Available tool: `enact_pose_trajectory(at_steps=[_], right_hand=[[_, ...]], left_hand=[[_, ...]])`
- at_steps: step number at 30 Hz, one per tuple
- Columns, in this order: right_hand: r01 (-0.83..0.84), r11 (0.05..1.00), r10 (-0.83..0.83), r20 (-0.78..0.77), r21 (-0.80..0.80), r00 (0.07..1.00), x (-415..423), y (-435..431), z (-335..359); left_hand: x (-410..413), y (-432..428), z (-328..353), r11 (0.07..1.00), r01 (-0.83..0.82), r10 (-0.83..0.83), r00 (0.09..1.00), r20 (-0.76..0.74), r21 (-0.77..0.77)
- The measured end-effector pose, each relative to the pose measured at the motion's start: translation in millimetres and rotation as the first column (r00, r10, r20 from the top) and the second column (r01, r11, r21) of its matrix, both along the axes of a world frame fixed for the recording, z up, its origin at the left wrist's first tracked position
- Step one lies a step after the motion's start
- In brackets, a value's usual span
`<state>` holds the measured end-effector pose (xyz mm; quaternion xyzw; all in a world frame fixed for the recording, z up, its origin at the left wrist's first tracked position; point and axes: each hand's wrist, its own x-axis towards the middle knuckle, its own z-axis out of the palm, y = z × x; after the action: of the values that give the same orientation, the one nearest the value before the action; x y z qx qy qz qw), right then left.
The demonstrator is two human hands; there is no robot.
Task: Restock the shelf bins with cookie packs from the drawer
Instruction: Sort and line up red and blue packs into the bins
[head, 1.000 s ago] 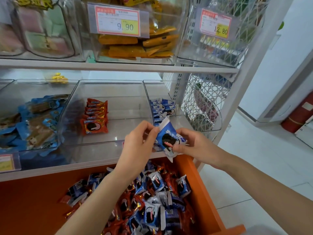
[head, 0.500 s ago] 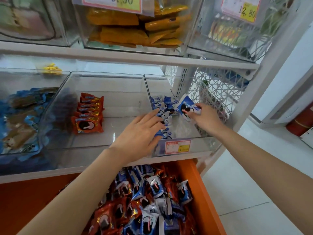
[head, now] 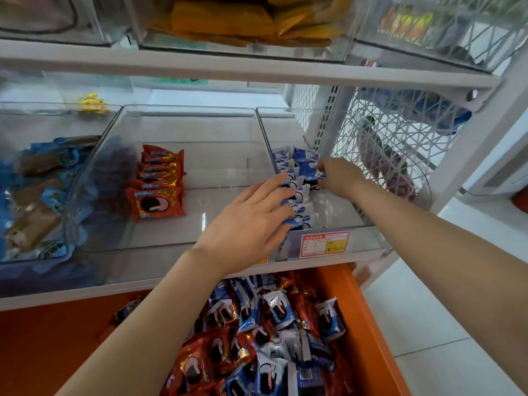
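The row of blue cookie packs stands on edge along the left wall of the right bin, and both hands are in there! The right hand has its fingers curled, pinching a blue pack at the far end of the row. The left hand is flat, straight fingers pressed against the near packs. Left of that, red packs line up in the middle bin. Nearer, the orange drawer sits open with loose packs heaped inside, blue and red.
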<state>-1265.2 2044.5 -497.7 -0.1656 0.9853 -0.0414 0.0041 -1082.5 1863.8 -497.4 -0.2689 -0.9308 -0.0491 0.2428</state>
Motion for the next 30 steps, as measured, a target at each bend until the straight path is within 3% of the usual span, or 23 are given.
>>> enact_pose_trajectory(at_steps=[10,15,23,30], right_hand=[[-0.072,0.973,0.106,-0.143,0.220,0.984,-15,-6,-5],[-0.165,0.966,0.211,-0.241,0.199,0.947,-17,-2,-6],[-0.214,0.959,0.247,-0.177,0.186,0.953,-17,-3,-3],[-0.154,0.963,0.181,-0.105,0.223,0.978,-8,-5,0]], left_hand=[[-1,0,-3,1.000,-0.002,0.002,1.000,-0.009,0.007],[-1,0,-4,1.000,-0.004,0.004,1.000,-0.007,0.001],[-2,0,-5,1.000,-0.010,0.009,0.999,-0.038,-0.020],[-1,1,-4,1.000,-0.003,0.003,0.998,-0.057,-0.007]])
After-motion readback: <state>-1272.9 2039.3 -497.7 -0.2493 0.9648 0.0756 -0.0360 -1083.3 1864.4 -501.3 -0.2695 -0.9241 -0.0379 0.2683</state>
